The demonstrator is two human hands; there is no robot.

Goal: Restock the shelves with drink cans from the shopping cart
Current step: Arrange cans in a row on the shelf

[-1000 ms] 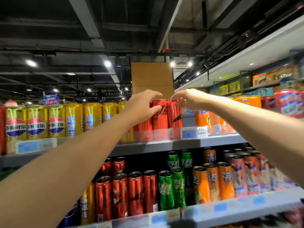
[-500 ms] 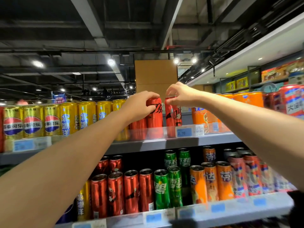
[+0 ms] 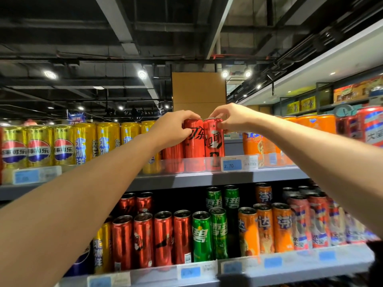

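Left hand [image 3: 173, 129]: grips left red can [image 3: 193, 141] | right hand [image 3: 230, 119]: pinches right red can [image 3: 214, 141] at its 12 o'clock rim | cans touching (upright) on upper shelf [image 3: 207, 177].

Vs 1 s ago: both red cans now stand upright on the upper shelf [image 3: 217, 179], touching side by side just left of the price tag [image 3: 232, 165]. The right can [image 3: 213, 141], tilted w/ a gap 0.5 s ago, is closed up against the left can [image 3: 193, 139]. Right hand [image 3: 232, 119] sits higher, fingertips pinching its rim; left hand [image 3: 172, 129] wraps its can's top.
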